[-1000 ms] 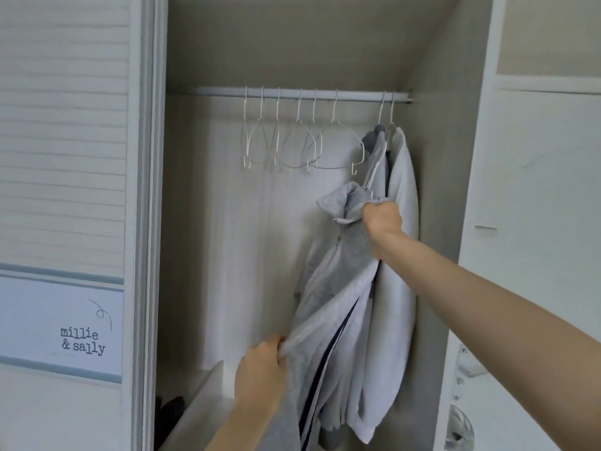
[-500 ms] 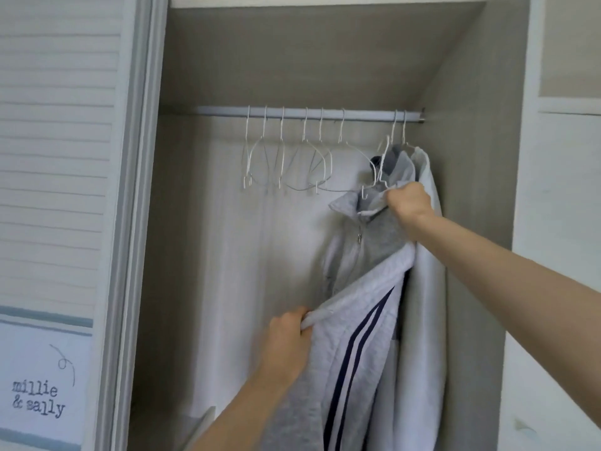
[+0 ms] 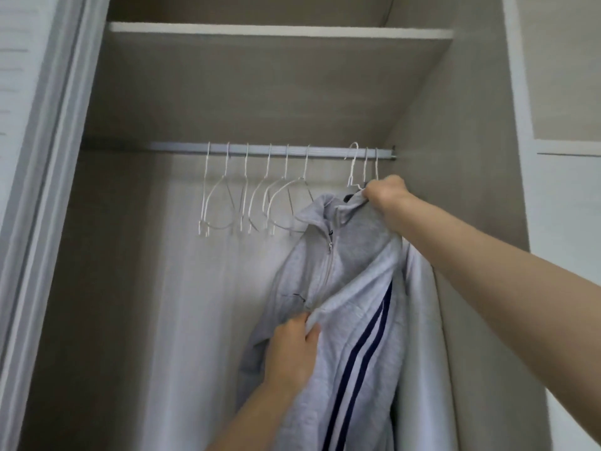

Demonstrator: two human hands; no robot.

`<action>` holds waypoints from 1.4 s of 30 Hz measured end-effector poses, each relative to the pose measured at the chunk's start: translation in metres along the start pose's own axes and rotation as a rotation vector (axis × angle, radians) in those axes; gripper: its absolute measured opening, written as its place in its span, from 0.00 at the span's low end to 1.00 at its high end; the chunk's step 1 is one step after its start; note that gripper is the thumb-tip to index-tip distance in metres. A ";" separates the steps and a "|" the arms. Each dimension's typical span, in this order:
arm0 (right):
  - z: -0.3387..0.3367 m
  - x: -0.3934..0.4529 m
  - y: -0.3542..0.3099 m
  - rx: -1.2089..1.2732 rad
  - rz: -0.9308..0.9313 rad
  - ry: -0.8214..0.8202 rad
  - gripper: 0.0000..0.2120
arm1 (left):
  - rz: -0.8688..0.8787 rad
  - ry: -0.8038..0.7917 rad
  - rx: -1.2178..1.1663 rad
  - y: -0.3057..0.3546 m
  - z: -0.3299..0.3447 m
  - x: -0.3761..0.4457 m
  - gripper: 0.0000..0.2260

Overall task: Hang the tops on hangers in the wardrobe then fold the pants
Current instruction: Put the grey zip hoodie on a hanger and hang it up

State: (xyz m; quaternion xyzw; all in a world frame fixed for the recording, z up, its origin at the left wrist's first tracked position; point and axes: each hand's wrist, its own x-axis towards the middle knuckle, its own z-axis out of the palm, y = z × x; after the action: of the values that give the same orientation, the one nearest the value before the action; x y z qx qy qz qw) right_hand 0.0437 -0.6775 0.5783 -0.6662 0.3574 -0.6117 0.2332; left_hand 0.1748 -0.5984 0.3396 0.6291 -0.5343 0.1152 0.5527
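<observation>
High in the wardrobe (image 3: 461, 131), the grey zip top (image 3: 351, 271) is gripped at its collar by the right hand (image 3: 385, 196), just under the rail (image 3: 182, 147) beside the right wall. Its hanger hook (image 3: 353, 161) is raised in front of the rail. Lower down, the striped front panel is clutched by the left hand (image 3: 292, 349). Empty white hangers (image 3: 247, 196) are lined up to the left.

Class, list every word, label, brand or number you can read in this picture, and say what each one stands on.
None: no readable text shows. The grey jacket has navy stripes and a small dark mark on the chest, too small to read. The wardrobe and hangers carry no writing.
</observation>
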 end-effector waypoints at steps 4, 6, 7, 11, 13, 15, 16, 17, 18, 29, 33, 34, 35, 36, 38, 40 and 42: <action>0.011 0.036 -0.029 -0.005 -0.057 0.023 0.17 | 0.037 0.021 -0.100 0.006 0.002 0.041 0.10; 0.018 0.055 -0.038 0.006 -0.088 0.046 0.14 | 0.045 0.051 -0.141 0.006 0.004 0.060 0.09; 0.020 0.060 -0.041 0.006 -0.089 0.058 0.13 | 0.051 0.070 -0.152 0.006 0.004 0.066 0.08; 0.040 0.086 -0.046 -0.012 -0.049 0.082 0.17 | 0.088 0.085 -0.167 -0.008 0.005 0.087 0.09; 0.053 0.094 -0.042 -0.078 -0.029 0.087 0.17 | 0.083 0.091 -0.145 -0.019 0.007 0.093 0.12; 0.066 0.099 -0.032 -0.124 -0.026 0.079 0.16 | 0.078 0.099 -0.117 -0.032 0.010 0.095 0.13; 0.072 0.100 -0.027 -0.137 -0.047 0.075 0.16 | 0.070 0.095 -0.116 -0.038 0.011 0.094 0.13; 0.077 0.097 -0.023 -0.151 -0.058 0.064 0.15 | 0.060 0.089 -0.109 -0.044 0.011 0.094 0.11; 0.083 0.093 -0.019 -0.147 -0.064 0.041 0.15 | 0.055 0.082 -0.094 -0.050 0.012 0.093 0.09; 0.090 0.055 0.011 -0.400 -0.233 -0.086 0.21 | 0.009 -0.017 -0.145 -0.051 0.024 0.068 0.06; 0.080 0.011 0.036 -0.471 -0.475 0.000 0.22 | -0.007 -0.056 -0.062 -0.036 0.018 0.046 0.06; 0.078 0.000 0.043 -0.474 -0.521 0.020 0.22 | -0.009 -0.064 -0.052 -0.032 0.016 0.039 0.05; 0.077 -0.010 0.049 -0.488 -0.557 0.032 0.22 | -0.008 -0.067 -0.041 -0.029 0.013 0.033 0.04; 0.076 -0.023 0.056 -0.506 -0.579 0.034 0.22 | -0.005 -0.065 -0.032 -0.027 0.009 0.024 0.03; 0.071 -0.048 0.067 -0.533 -0.593 0.026 0.22 | 0.006 -0.064 -0.041 -0.022 0.001 0.008 0.03; 0.061 -0.075 0.076 -0.542 -0.592 -0.005 0.23 | -0.001 -0.068 -0.043 -0.020 -0.006 -0.012 0.07; 0.048 -0.105 0.085 -0.510 -0.572 -0.074 0.24 | -0.023 -0.055 -0.041 -0.018 -0.014 -0.037 0.09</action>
State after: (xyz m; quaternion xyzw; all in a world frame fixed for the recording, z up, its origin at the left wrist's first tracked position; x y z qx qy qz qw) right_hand 0.0752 -0.6578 0.4403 -0.7971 0.2891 -0.5192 -0.1072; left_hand 0.1806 -0.5699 0.3073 0.6268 -0.5442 0.0805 0.5518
